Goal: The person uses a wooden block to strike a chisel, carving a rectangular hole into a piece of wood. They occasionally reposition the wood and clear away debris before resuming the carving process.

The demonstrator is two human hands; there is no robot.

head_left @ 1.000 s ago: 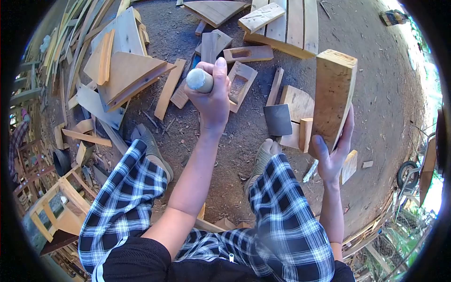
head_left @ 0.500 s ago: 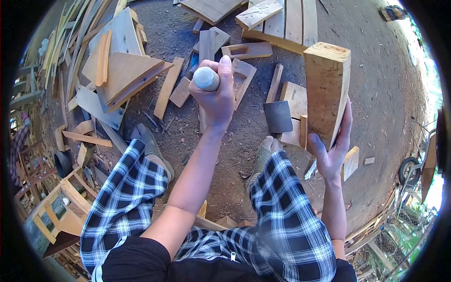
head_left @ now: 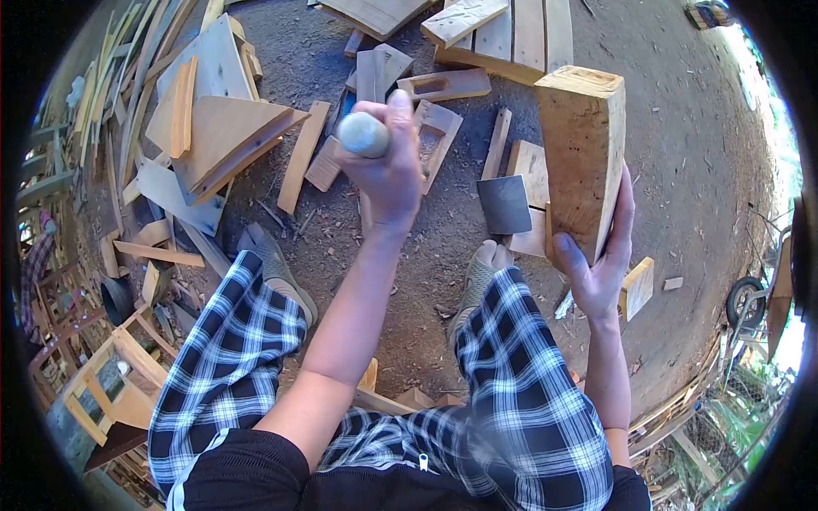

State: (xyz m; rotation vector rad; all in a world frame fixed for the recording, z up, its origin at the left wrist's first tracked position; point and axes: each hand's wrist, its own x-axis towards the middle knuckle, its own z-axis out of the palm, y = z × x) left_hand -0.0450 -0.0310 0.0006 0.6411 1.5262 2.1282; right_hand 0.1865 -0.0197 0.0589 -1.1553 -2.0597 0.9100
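My left hand (head_left: 383, 166) is wrapped round a pale rounded handle (head_left: 364, 134), whose end points up at the camera; the rest of that tool is hidden below the hand. My right hand (head_left: 599, 260) grips the lower end of a thick wooden block (head_left: 582, 157), thumb on its near face and fingers along its right side. The block stands upright, its sawn top end facing up. Left of the block is a flat grey metal plate (head_left: 504, 205), apart from it, over the ground by my foot. Wood pieces (head_left: 530, 175) lie behind the block.
Stacked boards (head_left: 239, 140) lie at the left, with long thin strips (head_left: 141, 68) behind them. A slatted wooden piece (head_left: 511, 38) is at the top. A notched wood piece (head_left: 445, 84) lies ahead. A wheel (head_left: 745, 305) is at the far right, a wooden frame (head_left: 94, 396) lower left.
My left hand and the handle have shifted slightly left, and the handle's end is tilted a little more leftward. The block's top has moved a little left and up.
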